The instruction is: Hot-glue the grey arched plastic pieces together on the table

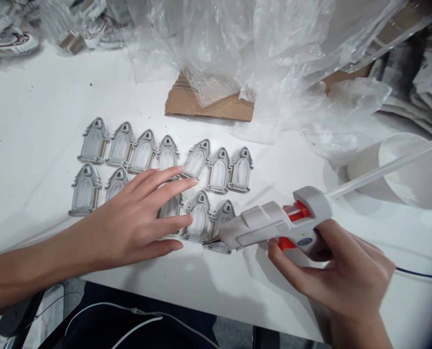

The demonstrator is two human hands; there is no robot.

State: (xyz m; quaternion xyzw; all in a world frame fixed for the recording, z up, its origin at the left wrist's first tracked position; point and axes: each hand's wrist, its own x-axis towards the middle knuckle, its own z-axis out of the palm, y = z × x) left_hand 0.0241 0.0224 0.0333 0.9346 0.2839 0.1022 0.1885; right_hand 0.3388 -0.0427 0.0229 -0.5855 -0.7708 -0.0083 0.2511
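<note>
Two rows of grey arch-shaped plastic pieces (94, 140) lie flat on the white table (30, 106). My left hand (136, 213) is spread, its fingertips over the middle of these pieces and hiding some of them. My right hand (339, 271) grips a white and orange hot glue gun (270, 223). The gun's metal nozzle (211, 241) touches or nearly touches the arched piece (220, 215) at the right end of the front row. A clear glue stick (386, 167) runs from the back of the gun towards the upper right.
A flattened cardboard piece (212, 104) and crumpled clear plastic film (267, 48) lie behind the rows. A white cylindrical cup (401, 169) lies on its side at right. A black cable (423, 274) runs off at right, and the table's front edge crosses below my hands.
</note>
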